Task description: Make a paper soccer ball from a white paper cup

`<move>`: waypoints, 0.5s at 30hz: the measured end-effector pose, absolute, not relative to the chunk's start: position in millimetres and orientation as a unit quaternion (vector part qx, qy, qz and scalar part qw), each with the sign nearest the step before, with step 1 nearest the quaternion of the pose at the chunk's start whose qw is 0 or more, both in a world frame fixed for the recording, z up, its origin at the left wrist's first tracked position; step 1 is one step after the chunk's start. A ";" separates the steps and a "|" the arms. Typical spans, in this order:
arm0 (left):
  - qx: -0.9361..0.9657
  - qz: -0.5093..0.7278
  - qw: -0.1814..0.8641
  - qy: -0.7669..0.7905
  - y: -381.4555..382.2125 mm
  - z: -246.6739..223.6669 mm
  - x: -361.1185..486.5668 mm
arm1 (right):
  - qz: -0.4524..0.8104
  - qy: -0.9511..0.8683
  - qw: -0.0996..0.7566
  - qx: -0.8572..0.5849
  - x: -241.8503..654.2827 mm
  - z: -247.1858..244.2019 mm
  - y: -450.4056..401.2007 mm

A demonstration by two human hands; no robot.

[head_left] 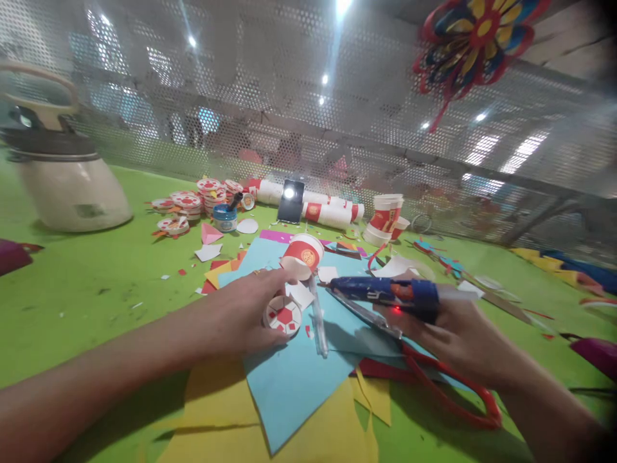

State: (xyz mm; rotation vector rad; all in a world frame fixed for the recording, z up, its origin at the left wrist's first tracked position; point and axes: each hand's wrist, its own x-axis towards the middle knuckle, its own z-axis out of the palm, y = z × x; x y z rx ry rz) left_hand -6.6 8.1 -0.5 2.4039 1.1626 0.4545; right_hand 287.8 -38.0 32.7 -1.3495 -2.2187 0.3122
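My right hand [448, 334] is wrapped round a blue hot glue gun [380, 290] with a small red light glowing; its nozzle points left. My left hand [263, 308] curls its thumb and fingers about a round white piece with red football-like patches [283, 316]. Just beyond that hand a red and white paper cup [305, 252] lies tipped on its side. Red-handled scissors [450, 392] lie under the glue gun, blades toward the cup. Next to them a clear glue stick [319, 321] rests on light blue paper [284, 392].
Behind stand a blue jar [225, 218], stacked patterned discs [186, 200], a phone [291, 202] and stacked paper cups [387, 212]. A large beige thermos [72, 186] is at the left. Yellow paper [216, 399] and scraps cover the green table [120, 302]; a perforated screen [289, 96] rises behind.
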 end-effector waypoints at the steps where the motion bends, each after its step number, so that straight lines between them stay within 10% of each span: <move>1: 0.864 0.155 0.217 0.426 8.3 -0.2 -6.8 | 0.083 -0.809 0.285 -0.507 290.3 31.7 -35.7; 6: 0.858 0.114 0.235 0.442 10.8 1.3 -10.0 | -0.127 -0.789 0.322 -0.507 309.9 28.3 -17.8; 15: 0.864 0.069 0.238 0.438 13.3 7.5 -13.5 | -0.027 -0.810 0.125 -0.573 328.0 12.1 6.1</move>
